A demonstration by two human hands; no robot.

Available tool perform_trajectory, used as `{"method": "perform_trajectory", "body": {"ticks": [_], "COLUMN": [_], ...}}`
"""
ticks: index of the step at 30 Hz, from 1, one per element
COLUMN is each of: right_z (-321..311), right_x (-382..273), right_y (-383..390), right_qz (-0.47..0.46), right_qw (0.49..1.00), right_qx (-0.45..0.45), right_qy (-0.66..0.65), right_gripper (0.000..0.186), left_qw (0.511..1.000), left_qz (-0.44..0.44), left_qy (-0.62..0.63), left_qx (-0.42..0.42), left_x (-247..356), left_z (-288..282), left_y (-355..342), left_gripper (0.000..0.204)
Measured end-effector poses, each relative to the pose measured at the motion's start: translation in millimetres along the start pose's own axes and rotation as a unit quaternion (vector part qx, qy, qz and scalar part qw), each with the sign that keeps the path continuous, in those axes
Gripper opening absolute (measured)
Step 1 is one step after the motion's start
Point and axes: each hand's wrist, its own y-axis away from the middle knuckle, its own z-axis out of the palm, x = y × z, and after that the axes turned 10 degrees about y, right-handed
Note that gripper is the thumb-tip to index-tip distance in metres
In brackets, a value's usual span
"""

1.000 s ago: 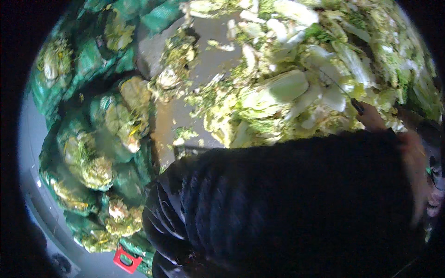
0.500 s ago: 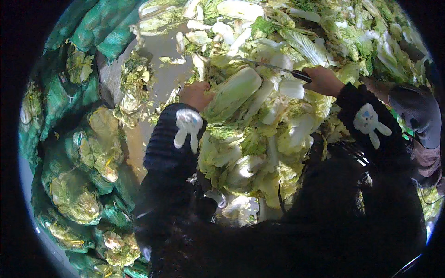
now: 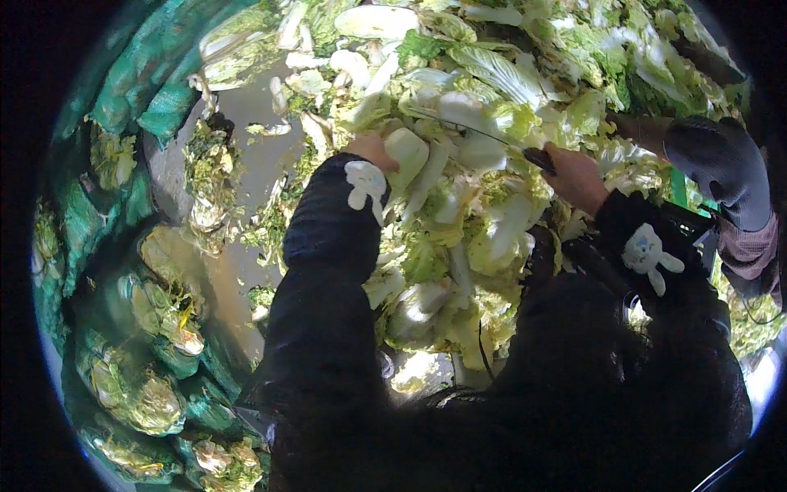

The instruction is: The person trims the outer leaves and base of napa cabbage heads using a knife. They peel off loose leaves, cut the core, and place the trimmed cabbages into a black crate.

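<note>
Under my left hand [image 3: 373, 151] is a napa cabbage [image 3: 407, 149], its pale base end pointing right and toward me. The fingers are partly hidden but appear closed on its side. My right hand [image 3: 576, 175] is wrapped round the dark handle of a knife [image 3: 481, 131]. The long thin blade points left over the pile, above and to the right of the cabbage, apart from it. Loose cabbage leaves and trimmed pieces [image 3: 500, 221] lie heaped below and between my hands.
Green net sacks [image 3: 184, 61] of cabbages line the left side. A grey floor patch [image 3: 258, 111] with scattered leaf scraps shows beside them. More cabbages and leaves [image 3: 500, 74] heap up at the back. At the right, another person's grey-gloved hand [image 3: 721, 168] is close to my right arm.
My left hand has turned the cabbage so its base end shows more toward me. My right hand and the knife have come a little nearer. The view has shifted slightly.
</note>
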Motion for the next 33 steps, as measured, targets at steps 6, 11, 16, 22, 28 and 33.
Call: {"method": "perform_trajectory", "body": {"ticks": [6, 11, 16, 22, 28, 33], "right_z": [27, 32, 22, 17, 23, 25], "right_x": [40, 27, 1, -11, -10, -31], "right_y": [44, 37, 14, 6, 25, 29], "right_qz": [0.057, 0.028, -0.075, -0.118, -0.139, -0.141], "right_qw": [0.994, 0.997, 0.989, 0.963, 0.937, 0.927], "right_qx": [0.075, 0.040, 0.008, -0.119, -0.207, -0.153], "right_qy": [0.061, -0.065, -0.124, -0.209, -0.244, -0.313], "right_gripper": [0.037, 0.040, 0.039, 0.032, 0.036, 0.034], "left_qw": [0.988, 0.938, 0.894, 0.918, 0.954, 0.973], "left_qz": [0.015, 0.091, 0.170, 0.104, 0.062, 0.095], "left_qy": [-0.038, -0.101, -0.208, -0.117, 0.010, 0.005], "left_qx": [0.148, 0.318, 0.357, 0.364, 0.292, 0.208], "left_x": [22, 37, 41, 60, 59, 69], "left_z": [34, 63, 71, 126, 197, 215], "left_y": [26, 60, 94, 136, 182, 196], "left_gripper": [0.055, 0.017, 0.013, 0.020, 0.024, 0.032]}}
